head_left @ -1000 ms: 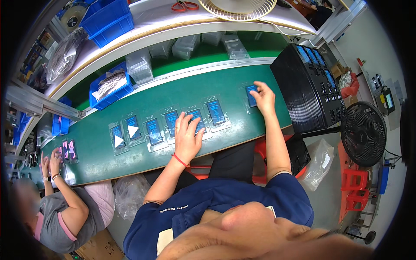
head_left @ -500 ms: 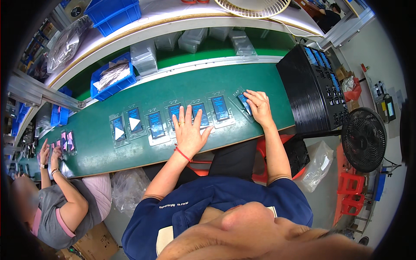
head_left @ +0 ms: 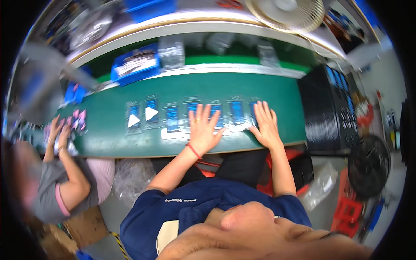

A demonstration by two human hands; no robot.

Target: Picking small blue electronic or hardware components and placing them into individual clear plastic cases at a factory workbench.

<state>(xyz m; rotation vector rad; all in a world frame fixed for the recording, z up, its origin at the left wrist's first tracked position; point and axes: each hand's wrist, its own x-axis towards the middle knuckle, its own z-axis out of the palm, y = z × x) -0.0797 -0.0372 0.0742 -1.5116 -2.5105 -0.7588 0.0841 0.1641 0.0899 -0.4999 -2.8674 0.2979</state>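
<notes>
A row of clear plastic trays, each with a flat blue rectangular piece, lies across the green table (head_left: pixel 117 145). My left hand (head_left: pixel 204 134) is open, its fingers spread flat over two trays near the middle of the row. Its fingers partly cover a blue piece (head_left: pixel 216 119). At the right end, my right hand (head_left: pixel 268 128) lies open with fingers stretched over the last tray (head_left: pixel 252 108), hiding most of it. Between my hands sits an uncovered tray with a blue piece (head_left: pixel 236 112). Two trays at the left bear white triangles, one being this triangle (head_left: pixel 151 113).
A tall stack of black trays (head_left: pixel 325 115) stands at the table's right end. Behind the row are a blue bin (head_left: pixel 136 65) and stacked clear trays (head_left: pixel 171 52) under a shelf. To my left, a co-worker (head_left: pixel 71 182) handles pink-marked pieces. A black fan (head_left: pixel 369 167) stands at right.
The rightmost tray, tilted in my right hand's fingers before, is now down in line with the row, and that hand has flattened over it. The whole view has shifted and blurred.
</notes>
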